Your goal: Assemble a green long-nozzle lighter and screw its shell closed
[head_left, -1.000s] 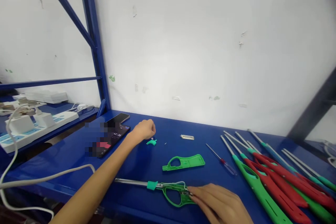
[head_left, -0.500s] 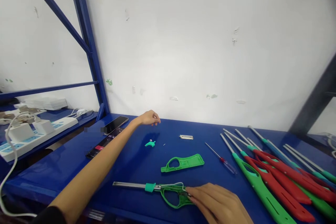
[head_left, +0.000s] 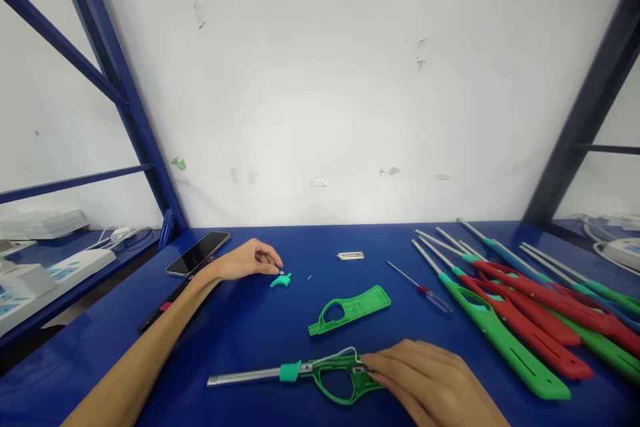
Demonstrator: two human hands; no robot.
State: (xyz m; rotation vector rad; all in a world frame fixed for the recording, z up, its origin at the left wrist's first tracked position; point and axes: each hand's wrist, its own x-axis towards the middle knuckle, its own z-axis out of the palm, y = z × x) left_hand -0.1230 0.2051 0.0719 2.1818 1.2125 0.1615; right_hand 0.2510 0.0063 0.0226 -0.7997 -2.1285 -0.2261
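My left hand (head_left: pixel 253 259) is low over the back left of the table, thumb and fingers pinched together. Its fingertips are right beside the small green trigger (head_left: pixel 281 280); whatever lies in the pinch is too small to make out. At the front, my right hand (head_left: pixel 435 377) presses and grips the handle of an opened long-neck gas lighter (head_left: pixel 337 390). This lighter's metal tube points left, and a white tube runs along its top; my fingers hide the handle's right end. Behind it lies the loose green handle half (head_left: pixel 353 309), inner side up.
A screwdriver (head_left: pixel 425 293) and a small flat clear part (head_left: pixel 351 256) lie behind. Several red and green lighters (head_left: pixel 520 330) are piled at the right. On the left are a phone (head_left: pixel 197 253), a second phone partly under my forearm, and a power strip (head_left: pixel 65 287).
My left hand has come down from above the table's back edge to beside the green trigger. My right hand stays on the lighter's handle. The view has shifted a little.
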